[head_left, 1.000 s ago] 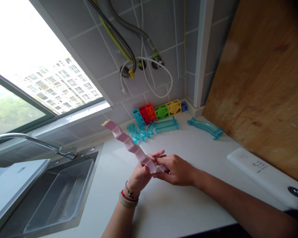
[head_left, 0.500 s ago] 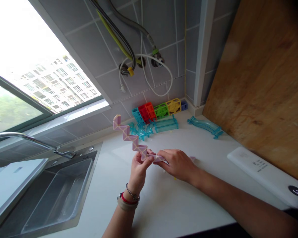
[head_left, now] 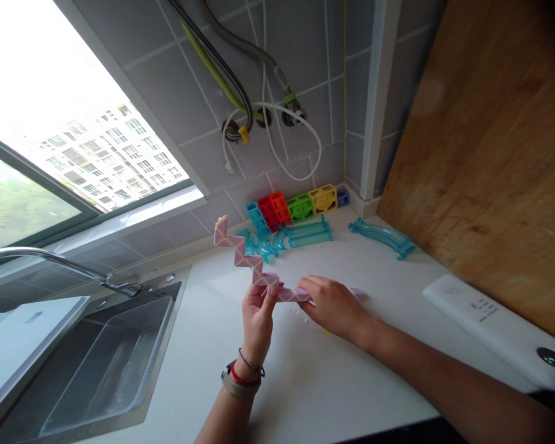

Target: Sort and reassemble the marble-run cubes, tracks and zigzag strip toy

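Observation:
A pink and white snake-like folding toy [head_left: 247,260] spans both hands above the white counter. Its left part zigzags up toward the wall, while the part between the hands runs straight. My left hand [head_left: 259,311] pinches it near the middle, thumb on top. Closed round the straight part is my right hand [head_left: 333,305], and the toy's pointed end shows beyond it on the right. The right fingertips are partly hidden behind the toy.
Coloured blocks [head_left: 300,208] and clear blue pieces [head_left: 309,233] lie along the wall. A curved blue piece [head_left: 383,235] and a white device [head_left: 494,327] are to the right, beside a wooden board [head_left: 490,142]. A sink [head_left: 106,364] is at left.
The zigzag part has tilted and shifted slightly right and down, with fewer bends above my left hand. A longer straight stretch shows between my hands.

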`<state>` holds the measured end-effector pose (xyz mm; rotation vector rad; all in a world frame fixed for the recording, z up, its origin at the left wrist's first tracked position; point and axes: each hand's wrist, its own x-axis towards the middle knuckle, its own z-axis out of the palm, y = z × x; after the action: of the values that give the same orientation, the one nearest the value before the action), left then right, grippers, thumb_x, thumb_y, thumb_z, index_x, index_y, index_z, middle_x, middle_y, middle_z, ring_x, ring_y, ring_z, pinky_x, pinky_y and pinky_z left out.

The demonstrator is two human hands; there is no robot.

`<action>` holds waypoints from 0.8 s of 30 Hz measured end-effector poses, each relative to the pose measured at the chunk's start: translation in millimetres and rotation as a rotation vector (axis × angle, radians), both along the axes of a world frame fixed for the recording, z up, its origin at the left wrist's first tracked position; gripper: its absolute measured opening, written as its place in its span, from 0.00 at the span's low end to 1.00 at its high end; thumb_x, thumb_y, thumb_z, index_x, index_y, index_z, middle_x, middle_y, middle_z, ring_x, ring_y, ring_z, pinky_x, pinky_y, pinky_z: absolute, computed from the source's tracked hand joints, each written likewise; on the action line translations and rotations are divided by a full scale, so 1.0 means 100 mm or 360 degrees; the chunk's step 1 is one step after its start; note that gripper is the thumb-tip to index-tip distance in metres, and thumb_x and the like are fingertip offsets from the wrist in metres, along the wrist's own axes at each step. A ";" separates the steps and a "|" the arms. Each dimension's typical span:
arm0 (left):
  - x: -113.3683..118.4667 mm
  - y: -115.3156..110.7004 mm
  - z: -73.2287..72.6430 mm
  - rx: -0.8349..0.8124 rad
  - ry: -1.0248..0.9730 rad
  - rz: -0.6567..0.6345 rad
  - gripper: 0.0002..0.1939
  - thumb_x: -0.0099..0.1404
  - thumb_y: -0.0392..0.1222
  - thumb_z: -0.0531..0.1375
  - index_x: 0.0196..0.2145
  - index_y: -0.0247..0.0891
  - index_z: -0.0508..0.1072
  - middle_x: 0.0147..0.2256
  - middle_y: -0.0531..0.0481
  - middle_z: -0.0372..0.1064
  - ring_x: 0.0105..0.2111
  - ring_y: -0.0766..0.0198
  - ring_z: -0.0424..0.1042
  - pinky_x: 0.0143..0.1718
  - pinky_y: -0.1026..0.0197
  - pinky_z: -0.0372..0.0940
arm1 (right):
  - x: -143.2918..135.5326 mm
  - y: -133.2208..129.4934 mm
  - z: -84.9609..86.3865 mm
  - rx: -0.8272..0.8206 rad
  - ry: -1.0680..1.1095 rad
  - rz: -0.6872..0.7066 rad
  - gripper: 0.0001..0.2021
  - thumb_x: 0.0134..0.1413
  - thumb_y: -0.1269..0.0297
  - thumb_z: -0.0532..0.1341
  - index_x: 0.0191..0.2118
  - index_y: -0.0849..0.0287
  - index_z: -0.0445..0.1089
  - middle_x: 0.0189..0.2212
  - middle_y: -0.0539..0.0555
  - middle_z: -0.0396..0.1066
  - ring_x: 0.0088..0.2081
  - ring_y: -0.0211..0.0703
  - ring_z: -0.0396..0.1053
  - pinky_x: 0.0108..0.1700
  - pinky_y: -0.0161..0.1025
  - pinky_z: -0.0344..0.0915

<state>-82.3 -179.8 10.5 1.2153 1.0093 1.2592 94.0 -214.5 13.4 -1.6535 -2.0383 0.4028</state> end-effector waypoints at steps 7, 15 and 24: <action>-0.04 0.03 -0.01 -0.0162 -0.0099 -0.0071 0.14 0.61 0.47 0.69 0.40 0.35 0.79 0.37 0.46 0.76 0.38 0.62 0.74 0.43 0.60 0.68 | 0.01 -0.01 0.04 -0.0208 0.0137 0.0040 0.15 0.63 0.48 0.60 0.38 0.56 0.69 0.35 0.54 0.74 0.37 0.46 0.71 0.36 0.37 0.56; -0.07 -0.01 0.06 -0.0173 -0.0316 -0.0423 0.13 0.63 0.49 0.65 0.41 0.37 0.79 0.42 0.43 0.72 0.45 0.55 0.72 0.50 0.54 0.66 | 0.14 0.02 0.13 -0.1215 0.1297 0.0749 0.22 0.58 0.43 0.63 0.42 0.60 0.67 0.29 0.51 0.73 0.25 0.38 0.71 0.31 0.34 0.65; 0.00 -0.16 0.11 -0.0341 -0.0417 -0.0815 0.20 0.60 0.59 0.65 0.39 0.40 0.79 0.45 0.41 0.72 0.51 0.43 0.71 0.55 0.42 0.66 | -0.10 -0.10 0.05 -0.1735 0.2165 0.1183 0.20 0.59 0.48 0.63 0.44 0.62 0.69 0.26 0.53 0.75 0.23 0.38 0.72 0.28 0.32 0.66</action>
<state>-82.8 -195.5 21.8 1.0236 0.5733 0.8532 83.8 -224.5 18.5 -0.3879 -1.1415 2.3546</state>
